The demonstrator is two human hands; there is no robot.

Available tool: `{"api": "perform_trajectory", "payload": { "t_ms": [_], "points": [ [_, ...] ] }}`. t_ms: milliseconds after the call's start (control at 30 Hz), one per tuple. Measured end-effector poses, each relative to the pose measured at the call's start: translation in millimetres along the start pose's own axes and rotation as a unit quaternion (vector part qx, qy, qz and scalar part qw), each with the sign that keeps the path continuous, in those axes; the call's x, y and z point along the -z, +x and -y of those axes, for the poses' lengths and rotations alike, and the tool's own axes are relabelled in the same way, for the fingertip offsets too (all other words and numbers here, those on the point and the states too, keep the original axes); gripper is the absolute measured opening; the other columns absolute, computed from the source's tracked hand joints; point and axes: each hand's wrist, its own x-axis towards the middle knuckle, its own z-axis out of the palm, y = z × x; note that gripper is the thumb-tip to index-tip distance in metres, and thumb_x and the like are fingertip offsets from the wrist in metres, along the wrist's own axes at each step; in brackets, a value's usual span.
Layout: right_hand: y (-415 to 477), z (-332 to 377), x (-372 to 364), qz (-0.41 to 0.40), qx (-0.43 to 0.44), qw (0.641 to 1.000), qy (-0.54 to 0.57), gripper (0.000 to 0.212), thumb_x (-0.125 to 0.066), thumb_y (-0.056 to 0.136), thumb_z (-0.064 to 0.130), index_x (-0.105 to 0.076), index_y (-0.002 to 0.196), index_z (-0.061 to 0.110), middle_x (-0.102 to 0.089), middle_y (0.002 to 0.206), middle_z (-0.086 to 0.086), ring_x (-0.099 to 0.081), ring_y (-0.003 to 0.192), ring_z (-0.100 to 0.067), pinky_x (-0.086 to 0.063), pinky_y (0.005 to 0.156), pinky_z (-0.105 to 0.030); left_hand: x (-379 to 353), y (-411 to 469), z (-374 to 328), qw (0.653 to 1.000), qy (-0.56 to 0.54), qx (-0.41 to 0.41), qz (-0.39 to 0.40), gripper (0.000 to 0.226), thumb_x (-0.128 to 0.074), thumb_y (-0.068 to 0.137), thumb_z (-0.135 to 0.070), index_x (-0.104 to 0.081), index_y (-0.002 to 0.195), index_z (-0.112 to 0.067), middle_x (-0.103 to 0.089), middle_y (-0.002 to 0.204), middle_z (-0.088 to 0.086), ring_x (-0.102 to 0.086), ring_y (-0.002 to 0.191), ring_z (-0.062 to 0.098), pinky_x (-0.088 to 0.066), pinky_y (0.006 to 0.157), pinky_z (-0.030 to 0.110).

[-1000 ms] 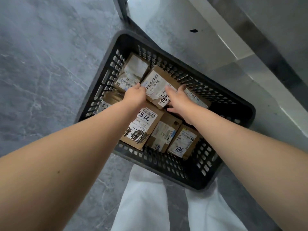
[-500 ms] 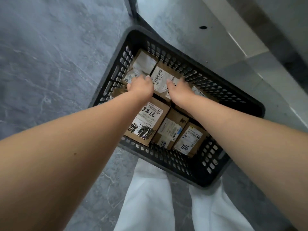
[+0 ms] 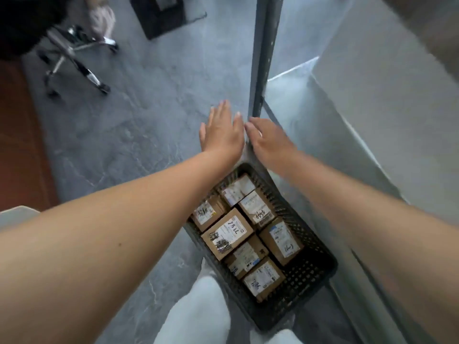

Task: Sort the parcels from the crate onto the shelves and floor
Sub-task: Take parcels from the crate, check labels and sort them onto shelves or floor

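Observation:
A black perforated crate (image 3: 320, 276) stands on the grey floor at lower centre. Several brown cardboard parcels with white labels fill it, among them one marked "7786" (image 3: 227, 233) and one marked "0956" (image 3: 258, 210). My left hand (image 3: 222, 131) hovers flat, fingers spread, above the floor just beyond the crate's far end. My right hand (image 3: 269, 140) is beside it, almost touching it, with fingers loosely bent and nothing in it. Both forearms cross over the crate and hide its far-left corner.
A grey metal shelf upright (image 3: 263, 58) rises right behind my hands. Pale shelf boards (image 3: 377, 115) run along the right. An office chair base (image 3: 74, 60) and a dark box (image 3: 161, 16) sit on the floor further off. My white trouser legs (image 3: 196, 316) are below.
Both hands have let go of the "0956" parcel, lifted out of the crate and moved forward past its far end. The view has swung up and back, so the crate now appears lower.

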Motion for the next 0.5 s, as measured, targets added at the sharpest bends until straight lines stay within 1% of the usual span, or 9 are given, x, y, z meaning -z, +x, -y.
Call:
{"api": "perform_trajectory", "payload": {
  "t_ms": [67, 133, 200, 267, 300, 367, 433, 500],
  "points": [
    [-25, 53, 46, -0.016, 0.053, 0.998, -0.011, 0.047, -0.035, 0.105, 0.038, -0.042, 0.145, 0.014, -0.044, 0.150, -0.007, -0.040, 0.138, -0.022, -0.030, 0.112, -0.031, 71, -15, -34, 0.997, 0.006, -0.040, -0.066, 0.052, -0.024, 0.106, -0.035, -0.018, 0.156, -0.020, -0.014, 0.164, -0.005, -0.005, 0.151, 0.012, -0.001, 0.120, 0.039],
    [-55, 110, 91, -0.042, 0.109, 0.993, -0.032, 0.052, -0.036, 0.105, 0.037, -0.032, 0.151, 0.013, -0.034, 0.156, -0.006, -0.033, 0.143, -0.019, -0.024, 0.113, -0.028, 147, -36, -66, 0.987, 0.005, -0.071, -0.146, 0.053, -0.026, 0.106, -0.033, -0.019, 0.156, -0.019, -0.015, 0.164, -0.005, -0.005, 0.151, 0.012, -0.001, 0.120, 0.040],
    [-87, 171, 131, -0.079, 0.171, 0.981, -0.052, 0.055, -0.035, 0.105, 0.037, -0.026, 0.154, 0.014, -0.029, 0.159, -0.003, -0.028, 0.145, -0.018, -0.022, 0.114, -0.029, 219, -66, -100, 0.970, 0.009, -0.104, -0.221, 0.053, -0.028, 0.106, -0.032, -0.018, 0.156, -0.019, -0.014, 0.164, -0.005, -0.004, 0.151, 0.011, -0.001, 0.120, 0.041],
    [-121, 231, 162, -0.113, 0.231, 0.965, -0.053, 0.055, -0.034, 0.105, 0.037, -0.024, 0.155, 0.015, -0.028, 0.159, -0.003, -0.028, 0.145, -0.019, -0.023, 0.114, -0.030, 281, -105, -128, 0.948, 0.022, -0.141, -0.283, 0.054, -0.028, 0.105, -0.031, -0.016, 0.157, -0.020, -0.012, 0.164, -0.005, -0.003, 0.151, 0.011, 0.000, 0.121, 0.042],
    [-138, 263, 176, -0.125, 0.266, 0.954, -0.058, 0.055, -0.034, 0.105, 0.036, -0.023, 0.155, 0.015, -0.028, 0.159, -0.004, -0.029, 0.144, -0.020, -0.025, 0.113, -0.031, 310, -124, -141, 0.936, 0.031, -0.159, -0.312, 0.055, -0.029, 0.105, -0.031, -0.015, 0.157, -0.020, -0.011, 0.164, -0.005, -0.003, 0.151, 0.011, 0.001, 0.121, 0.042],
    [-165, 321, 199, -0.139, 0.319, 0.934, -0.080, 0.057, -0.034, 0.105, 0.038, -0.021, 0.156, 0.015, -0.025, 0.160, -0.005, -0.027, 0.146, -0.021, -0.026, 0.114, -0.034, 357, -153, -162, 0.919, 0.049, -0.185, -0.346, 0.056, -0.028, 0.104, -0.033, -0.012, 0.157, -0.022, -0.008, 0.165, -0.006, 0.000, 0.151, 0.009, 0.003, 0.122, 0.044],
    [-197, 381, 226, -0.154, 0.384, 0.904, -0.107, 0.058, -0.035, 0.104, 0.035, -0.018, 0.156, 0.014, -0.022, 0.161, -0.006, -0.023, 0.147, -0.022, -0.025, 0.117, -0.037, 406, -185, -180, 0.898, 0.066, -0.200, -0.385, 0.058, -0.024, 0.103, -0.036, -0.009, 0.157, -0.023, -0.005, 0.165, -0.007, 0.004, 0.151, 0.008, 0.006, 0.122, 0.046],
    [-229, 432, 254, -0.194, 0.438, 0.869, -0.124, 0.058, -0.036, 0.104, 0.034, -0.019, 0.156, 0.014, -0.025, 0.160, -0.006, -0.026, 0.146, -0.023, -0.028, 0.116, -0.039, 455, -214, -199, 0.876, 0.066, -0.206, -0.430, 0.056, -0.023, 0.105, -0.037, -0.009, 0.157, -0.022, -0.004, 0.165, -0.008, 0.004, 0.151, 0.008, 0.007, 0.121, 0.047]
  ]
}}
